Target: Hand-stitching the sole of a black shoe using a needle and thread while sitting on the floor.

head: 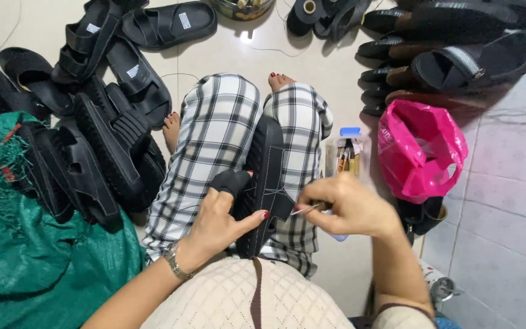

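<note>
The left hand (217, 222) grips a black sandal (265, 183) that lies between the knees, on the checked trousers (214, 140). The index finger wears a black cover, and the thumb presses on the side of the sandal. The right hand (348, 207) is just beside it, to the right, with fingers closed on a thin needle (305, 209) whose tip points at the sandal strap. The two hands are near each other but do not touch. Left of the left hand is a pile of black sandals (92, 140) and a green sack (25, 256). Beyond the right hand stands a clear box (348, 152) with tools, and right of it a pink bag (418, 149). Further away lie more sandals (452, 55).
</note>
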